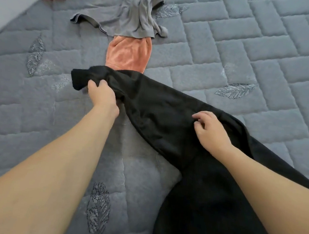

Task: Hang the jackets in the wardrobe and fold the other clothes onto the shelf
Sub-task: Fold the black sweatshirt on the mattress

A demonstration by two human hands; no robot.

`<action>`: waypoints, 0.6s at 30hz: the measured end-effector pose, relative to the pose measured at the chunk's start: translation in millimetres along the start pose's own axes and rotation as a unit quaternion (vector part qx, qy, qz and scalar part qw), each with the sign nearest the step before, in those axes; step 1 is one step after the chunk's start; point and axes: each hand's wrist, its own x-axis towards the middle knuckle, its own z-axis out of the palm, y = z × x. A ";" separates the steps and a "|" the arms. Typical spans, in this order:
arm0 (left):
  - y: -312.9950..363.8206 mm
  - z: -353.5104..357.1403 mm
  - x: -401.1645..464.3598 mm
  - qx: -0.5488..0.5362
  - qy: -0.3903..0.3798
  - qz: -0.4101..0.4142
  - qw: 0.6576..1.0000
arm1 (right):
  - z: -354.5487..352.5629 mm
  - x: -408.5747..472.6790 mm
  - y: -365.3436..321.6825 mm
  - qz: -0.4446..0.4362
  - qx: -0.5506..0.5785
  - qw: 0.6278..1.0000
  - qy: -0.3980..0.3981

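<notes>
Grey quilted bed [270,43], black garment [168,118] w/ L hand [101,94] grip bunching its end, R hand [210,131] grip half-curled, fingertips on cloth

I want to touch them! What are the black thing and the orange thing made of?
The black garment looks like smooth woven cloth with a faint sheen, perhaps cotton or a synthetic. The orange garment looks like soft plush fleece or velour, going by its fuzzy matte nap.

Two bare forearms are showing, no sleeves reaching wrist or elbow. Left hand [101,94] and right hand [210,131] are wearing no gloves, rings, watch or bands. Nails are looking short, unpainted.
</notes>
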 end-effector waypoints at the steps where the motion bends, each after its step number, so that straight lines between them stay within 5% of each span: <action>1: 2.0 15.2 -18.4 0.041 -0.021 0.054 0.997 | -13.2 -9.7 12.5 0.027 0.063 0.996 0.053; 4: -13.1 59.9 -97.6 0.160 -0.126 0.235 0.950 | -61.6 -45.2 58.9 0.189 0.227 0.942 0.161; 9: -111.4 94.0 -278.8 0.261 -0.363 0.441 0.778 | -158.1 -137.8 158.3 0.366 0.554 0.723 0.192; 10: -139.1 96.1 -315.6 0.282 -0.420 0.478 0.718 | -173.4 -162.4 181.4 0.384 0.603 0.678 0.172; 12: -191.3 92.6 -381.1 0.391 -0.556 0.502 0.535 | -196.9 -212.2 225.7 0.404 0.663 0.613 0.146; 14: -231.5 83.7 -416.7 0.506 -0.614 0.484 0.365 | -207.3 -252.8 254.8 0.447 0.643 0.614 0.100; 15: -242.7 81.9 -424.1 0.513 -0.617 0.487 0.345 | -208.2 -267.6 263.7 0.473 0.603 0.638 0.075; 18: -252.0 87.8 -421.2 0.527 -0.549 0.499 0.415 | -194.7 -286.8 283.5 0.519 0.469 0.711 0.075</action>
